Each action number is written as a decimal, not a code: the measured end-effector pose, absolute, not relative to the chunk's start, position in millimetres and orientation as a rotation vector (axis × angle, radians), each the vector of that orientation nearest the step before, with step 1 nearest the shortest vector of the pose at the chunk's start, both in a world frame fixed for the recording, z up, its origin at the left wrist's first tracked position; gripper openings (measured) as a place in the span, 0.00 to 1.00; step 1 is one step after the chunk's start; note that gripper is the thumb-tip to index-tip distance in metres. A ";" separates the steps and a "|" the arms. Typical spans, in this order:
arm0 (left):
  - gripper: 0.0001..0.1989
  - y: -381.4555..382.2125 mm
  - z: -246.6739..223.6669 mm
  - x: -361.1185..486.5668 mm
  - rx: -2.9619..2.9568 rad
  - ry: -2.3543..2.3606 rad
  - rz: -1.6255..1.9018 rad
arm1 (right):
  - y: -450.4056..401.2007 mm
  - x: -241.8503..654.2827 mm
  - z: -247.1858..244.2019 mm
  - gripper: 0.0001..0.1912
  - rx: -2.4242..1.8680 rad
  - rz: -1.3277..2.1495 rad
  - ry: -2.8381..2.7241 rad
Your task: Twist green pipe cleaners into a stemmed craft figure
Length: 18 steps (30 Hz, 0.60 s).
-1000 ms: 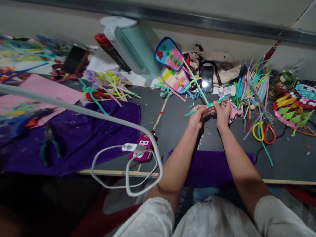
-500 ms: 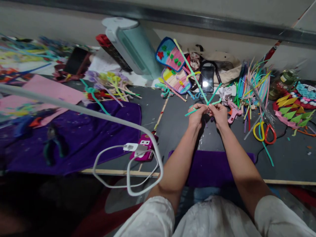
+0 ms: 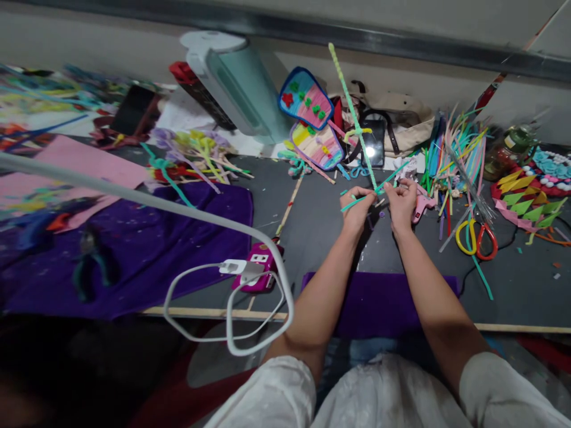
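My left hand pinches a bundle of green pipe cleaners at its lower end. From it a long pale green stem of wrapped pipe cleaner rises, tilted to the left, with a small yellow curl partway down. Teal pipe cleaner ends stick out left of that hand. Another teal pipe cleaner slants up to the right from the joint, beside the thumb of my right hand. That hand's fingers are curled closed at this strand; the exact contact is small and partly hidden.
Right of my hands lie a pink glue gun, scissors and a pipe cleaner bunch. Behind are two colourful decorated pieces, a phone and a teal lamp. At left are pliers and a looping white cable.
My right hand has moved slightly right, away from my left hand. The pale green stem has risen and its top has shifted right. My left hand keeps its pinch.
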<state>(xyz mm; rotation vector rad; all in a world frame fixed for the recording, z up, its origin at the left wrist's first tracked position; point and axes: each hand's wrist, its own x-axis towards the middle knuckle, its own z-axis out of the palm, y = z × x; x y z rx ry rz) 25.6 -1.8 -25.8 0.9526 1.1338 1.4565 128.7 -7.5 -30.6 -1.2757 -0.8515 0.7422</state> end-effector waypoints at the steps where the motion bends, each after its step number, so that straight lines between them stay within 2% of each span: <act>1: 0.06 -1.9 -25.8 25.7 0.954 1.138 1.448 | -6.9 128.5 -30.3 0.21 -1.268 0.729 -0.842; 5: 0.07 -3.5 -23.6 26.8 0.924 1.141 1.433 | -5.5 127.6 -27.0 0.17 -1.230 0.772 -0.815; 10: 0.05 -5.9 -19.0 27.6 0.860 1.053 1.443 | -4.6 130.0 -25.5 0.16 -1.253 0.763 -0.722; 18: 0.09 -1.6 -16.9 21.3 0.755 0.960 1.381 | -4.7 129.3 -20.3 0.14 -1.183 0.857 -0.606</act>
